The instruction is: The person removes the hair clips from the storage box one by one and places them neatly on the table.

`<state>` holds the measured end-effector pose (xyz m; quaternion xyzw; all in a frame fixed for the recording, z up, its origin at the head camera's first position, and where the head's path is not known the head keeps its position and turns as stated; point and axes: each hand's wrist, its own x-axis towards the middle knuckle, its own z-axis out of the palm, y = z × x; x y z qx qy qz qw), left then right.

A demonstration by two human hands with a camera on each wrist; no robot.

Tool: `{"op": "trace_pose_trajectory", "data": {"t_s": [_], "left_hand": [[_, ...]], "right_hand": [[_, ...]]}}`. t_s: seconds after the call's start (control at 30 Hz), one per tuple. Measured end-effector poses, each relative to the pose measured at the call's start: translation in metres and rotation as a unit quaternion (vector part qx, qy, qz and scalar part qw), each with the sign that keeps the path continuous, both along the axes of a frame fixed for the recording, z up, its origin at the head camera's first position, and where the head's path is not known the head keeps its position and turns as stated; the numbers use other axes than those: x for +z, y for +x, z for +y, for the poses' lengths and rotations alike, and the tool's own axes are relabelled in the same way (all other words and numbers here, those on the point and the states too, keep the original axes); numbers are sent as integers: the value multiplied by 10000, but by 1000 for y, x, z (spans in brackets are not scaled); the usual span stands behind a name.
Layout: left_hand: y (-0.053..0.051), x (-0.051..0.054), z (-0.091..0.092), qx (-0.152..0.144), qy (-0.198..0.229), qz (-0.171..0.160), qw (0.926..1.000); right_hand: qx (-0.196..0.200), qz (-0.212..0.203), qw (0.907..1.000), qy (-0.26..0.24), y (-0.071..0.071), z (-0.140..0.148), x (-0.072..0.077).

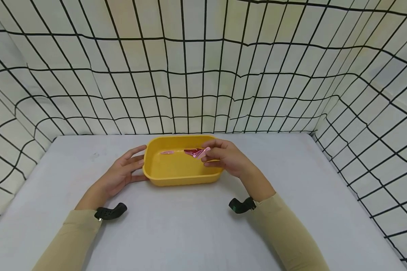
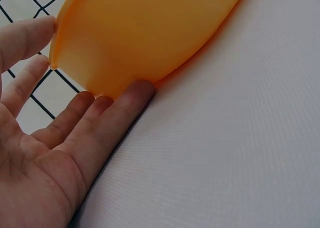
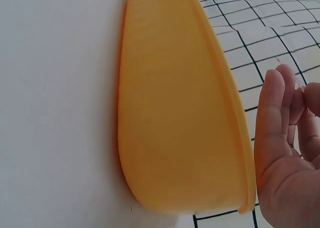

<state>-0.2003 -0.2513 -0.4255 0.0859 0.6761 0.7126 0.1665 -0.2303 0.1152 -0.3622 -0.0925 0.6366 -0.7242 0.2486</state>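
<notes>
A yellow rectangular tray stands on the white surface. Against its left end rests my left hand, fingers extended; in the left wrist view its fingertips touch the tray wall. Over the tray's right end, my right hand pinches a small shiny pink strip between thumb and fingers. Just beside it lie darker pink glossy pieces in the tray, and farther left a thin pink strip. In the right wrist view the right hand is above the rim, its held strip barely visible.
White cloth covers the tabletop. A black grid net in front of white sheeting encloses the back and both sides. Each wrist wears a black device, on the left wrist and the right wrist.
</notes>
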Motion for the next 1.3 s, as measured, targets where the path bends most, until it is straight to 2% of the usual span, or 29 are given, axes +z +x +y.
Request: {"op": "trace_pose_trajectory", "data": {"t_s": [0.2,0.43,0.7,0.97,1.13,1.3], "left_hand": [[-1,-1,1,-48,46,-5,10000],[-1,0,-2,-20,65,15,10000],[-1,0,-1,-84,61,13,9999],[-2,-1,-2,-110,109,44,9999],[-2,-1,-2,-101,91,57,9999],[-1,-1,-2,-88,77,48,9999]], "right_hand": [[-189,85,9998,-73,-2,18,-1],[-316,193,9990,231,-4,26,1],[56,158,9980,603,-7,38,1],[-233,377,9988,198,-10,42,1],[-547,254,9982,-37,-12,43,1],[-706,105,9975,-17,-14,45,2]]}}
